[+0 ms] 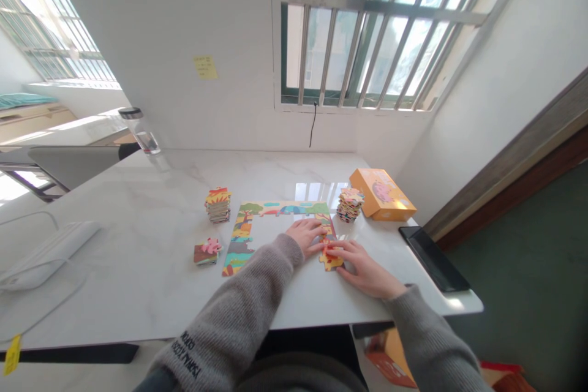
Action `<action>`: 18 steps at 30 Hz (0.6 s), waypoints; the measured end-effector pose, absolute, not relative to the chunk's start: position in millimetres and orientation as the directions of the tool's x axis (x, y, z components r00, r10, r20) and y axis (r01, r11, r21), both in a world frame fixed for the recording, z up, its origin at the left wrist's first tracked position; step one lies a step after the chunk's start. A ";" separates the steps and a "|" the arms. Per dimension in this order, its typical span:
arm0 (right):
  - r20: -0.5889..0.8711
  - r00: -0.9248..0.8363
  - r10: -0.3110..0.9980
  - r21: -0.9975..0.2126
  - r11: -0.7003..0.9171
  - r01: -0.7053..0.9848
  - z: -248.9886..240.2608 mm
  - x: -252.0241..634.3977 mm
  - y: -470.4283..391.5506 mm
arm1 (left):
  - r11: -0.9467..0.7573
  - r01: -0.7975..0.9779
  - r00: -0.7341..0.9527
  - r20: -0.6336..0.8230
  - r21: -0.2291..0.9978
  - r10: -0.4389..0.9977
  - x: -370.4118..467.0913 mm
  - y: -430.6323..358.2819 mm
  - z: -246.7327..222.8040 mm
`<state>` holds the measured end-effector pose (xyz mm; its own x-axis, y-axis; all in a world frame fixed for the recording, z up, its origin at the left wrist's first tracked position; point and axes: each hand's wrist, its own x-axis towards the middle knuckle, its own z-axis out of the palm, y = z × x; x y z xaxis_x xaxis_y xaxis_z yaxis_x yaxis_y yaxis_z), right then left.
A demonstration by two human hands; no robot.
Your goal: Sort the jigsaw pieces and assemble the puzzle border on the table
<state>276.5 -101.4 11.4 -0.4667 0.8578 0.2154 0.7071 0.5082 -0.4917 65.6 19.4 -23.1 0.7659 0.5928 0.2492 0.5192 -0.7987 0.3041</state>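
Observation:
A partly assembled jigsaw puzzle lies on the white table, its colourful border framing a bare middle. My left hand rests at its right side, thumb and fingertips on the border pieces there. Just below, my right hand grips a yellow and red puzzle piece between thumb and fingers, at the lower end of that side. My fingers partly cover where the pieces meet, so whether they interlock cannot be seen.
Stacks of puzzle pieces stand left and right of the puzzle. A low pile with a pink pig lies nearer left. An orange box, black phone, clear bottle and white power strip are also on the table.

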 end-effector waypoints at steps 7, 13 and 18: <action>0.280 -0.425 0.861 -0.427 0.509 0.748 4.2 272.1 -106.0 | -0.799 0.525 0.765 0.250 0.293 0.594 66.4 16.5 -27.1; 0.293 -0.392 0.872 -0.444 0.487 0.752 3.9 271.3 -107.2 | -0.790 0.546 0.730 0.303 0.281 0.612 53.3 -2.8 -10.8; 0.280 -0.375 0.884 -0.450 0.466 0.762 2.0 273.1 -106.6 | -0.743 0.616 0.614 0.431 0.262 0.661 -4.4 -37.4 -3.8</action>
<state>273.1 -106.6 2.0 -0.3749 0.8837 0.2803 0.7618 0.4659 -0.4500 -4.4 -37.4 -3.8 0.6140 0.6614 0.4309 0.6160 -0.7428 0.2623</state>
